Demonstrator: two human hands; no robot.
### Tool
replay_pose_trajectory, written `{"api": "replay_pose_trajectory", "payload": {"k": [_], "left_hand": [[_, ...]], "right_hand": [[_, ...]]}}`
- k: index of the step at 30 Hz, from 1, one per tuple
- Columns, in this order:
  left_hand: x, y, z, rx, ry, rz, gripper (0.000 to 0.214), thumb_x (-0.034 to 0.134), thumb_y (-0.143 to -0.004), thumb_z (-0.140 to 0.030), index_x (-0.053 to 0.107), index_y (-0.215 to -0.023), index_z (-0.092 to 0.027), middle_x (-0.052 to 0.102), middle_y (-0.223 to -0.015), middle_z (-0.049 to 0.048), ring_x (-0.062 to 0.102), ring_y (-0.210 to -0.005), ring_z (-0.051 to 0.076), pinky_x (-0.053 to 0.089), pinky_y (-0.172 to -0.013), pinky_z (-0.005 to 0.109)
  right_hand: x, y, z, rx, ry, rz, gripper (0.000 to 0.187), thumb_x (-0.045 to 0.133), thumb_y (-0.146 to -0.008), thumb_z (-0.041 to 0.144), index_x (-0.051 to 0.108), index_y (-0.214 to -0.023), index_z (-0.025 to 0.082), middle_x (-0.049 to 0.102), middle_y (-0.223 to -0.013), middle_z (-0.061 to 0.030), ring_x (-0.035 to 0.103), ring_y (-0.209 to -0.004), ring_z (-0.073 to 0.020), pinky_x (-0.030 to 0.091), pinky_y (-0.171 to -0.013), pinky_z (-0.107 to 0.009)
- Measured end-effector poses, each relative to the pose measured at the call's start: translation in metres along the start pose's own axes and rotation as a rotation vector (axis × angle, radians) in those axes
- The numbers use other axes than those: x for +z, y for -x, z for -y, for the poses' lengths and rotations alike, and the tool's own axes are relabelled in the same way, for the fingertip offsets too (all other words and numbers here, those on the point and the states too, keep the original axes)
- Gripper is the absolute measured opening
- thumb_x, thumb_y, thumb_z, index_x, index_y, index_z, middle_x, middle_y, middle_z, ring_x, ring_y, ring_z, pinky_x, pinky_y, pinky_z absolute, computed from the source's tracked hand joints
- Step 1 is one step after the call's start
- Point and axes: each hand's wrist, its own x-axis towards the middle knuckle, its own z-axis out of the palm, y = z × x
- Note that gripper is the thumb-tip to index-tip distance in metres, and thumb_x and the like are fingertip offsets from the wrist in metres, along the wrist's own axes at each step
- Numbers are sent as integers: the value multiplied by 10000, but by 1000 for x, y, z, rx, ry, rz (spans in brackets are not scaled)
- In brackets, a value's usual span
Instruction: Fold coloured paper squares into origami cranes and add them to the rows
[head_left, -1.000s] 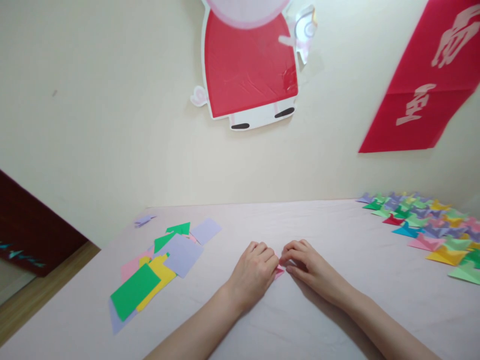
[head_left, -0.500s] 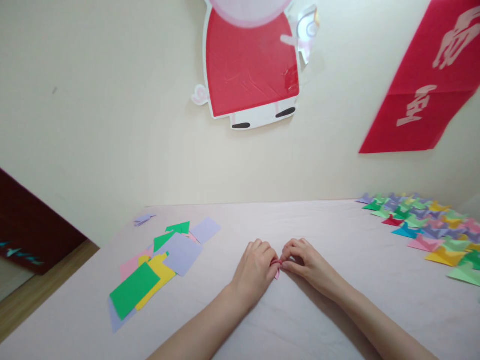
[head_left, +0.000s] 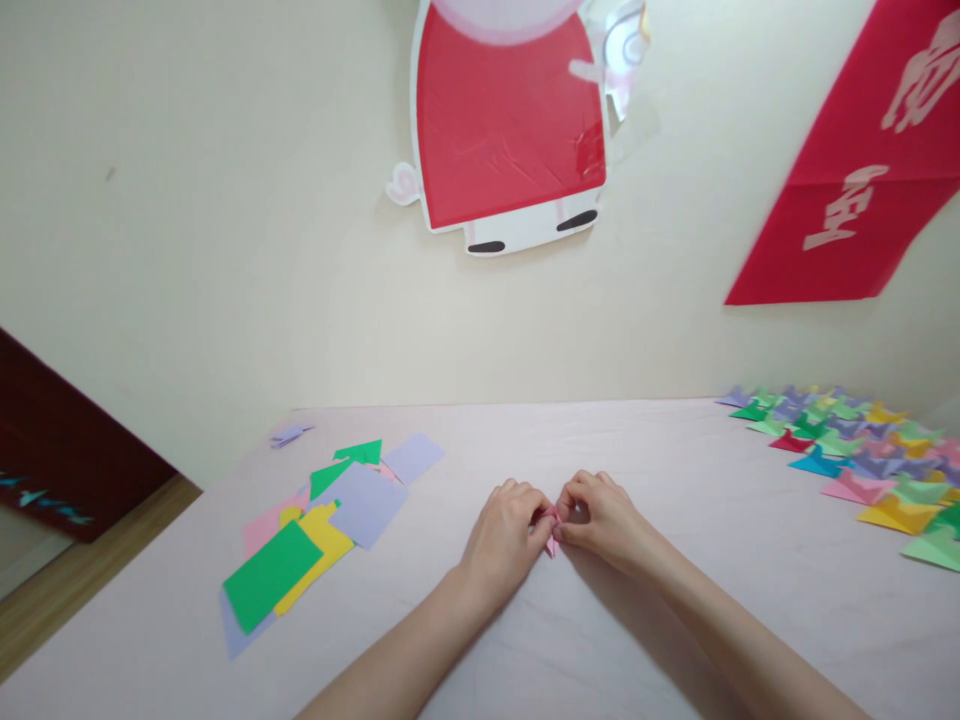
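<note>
A small piece of folded pink paper is pinched between my two hands, just above the pale tabletop. My left hand grips its left side with thumb and fingers closed. From the right, my right hand pinches it between thumb and forefinger, and the fingertips of both hands nearly meet. One pointed end of the paper sticks out below the fingers; most of the rest is hidden behind them.
Loose paper sheets, among them a green sheet and a lilac sheet, lie on the left. Rows of folded paper figures stand along the right. A wall with a red cut-out figure rises behind the table.
My right hand has shifted slightly left, bringing its fingertips closer to my left hand. The pink paper has turned a little, and its pointed end now shows below. The view has tilted slightly.
</note>
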Motion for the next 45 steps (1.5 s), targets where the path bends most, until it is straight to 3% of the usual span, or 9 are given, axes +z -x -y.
{"api": "replay_pose_trajectory", "payload": {"k": [8,17,23,31,37,43,45], "left_hand": [[-2,-1,2,-18,24,4,133,605,-875,-163,632,-750,-202,670,-782,-10,565,-792,181,407,-747,300],[-2,-1,2,-28,33,5,125,612,-873,-158,634,-757,-197,669,-778,-10,566,-806,180,405,-751,294],[-3,0,1,-31,30,5,142,579,-888,-155,639,-767,-196,664,-784,2,562,-798,182,409,-739,297],[-3,0,1,-26,28,19,187,515,-917,-151,632,-780,-199,666,-808,6,563,-815,183,412,-763,304],[-3,0,0,-6,17,28,206,480,-942,-152,615,-793,-200,659,-836,5,558,-822,180,400,-788,310],[-5,0,-6,-7,-2,31,113,615,-896,-274,597,-807,-206,636,-837,-1,553,-837,188,404,-760,306],[-4,-2,-6,-16,4,22,105,605,-897,-246,596,-800,-205,631,-827,2,552,-835,189,407,-749,306]], "right_hand": [[-8,-2,-1,-34,-46,55,23,691,-708,218,699,-690,230,632,-825,-26,529,-857,-224,400,-776,-334],[-17,-3,-12,-128,-211,171,198,600,-816,314,759,-715,250,649,-829,-30,533,-790,-198,397,-771,-337],[-8,-4,-12,-102,-161,105,194,621,-806,320,717,-667,225,650,-783,-1,560,-726,-170,329,-968,-434],[-3,-3,-6,-84,-95,29,182,600,-790,278,665,-633,214,631,-763,-28,540,-773,-205,396,-791,-365],[1,-3,-8,-102,-65,-3,139,604,-764,250,619,-631,214,629,-773,-18,533,-777,-197,391,-776,-348],[3,-3,-10,-110,-64,-14,153,624,-761,265,607,-619,210,622,-771,-27,525,-793,-209,384,-769,-357],[3,-3,-11,-113,-70,-15,155,623,-763,266,606,-621,210,620,-772,-27,526,-797,-209,383,-775,-359]]}}
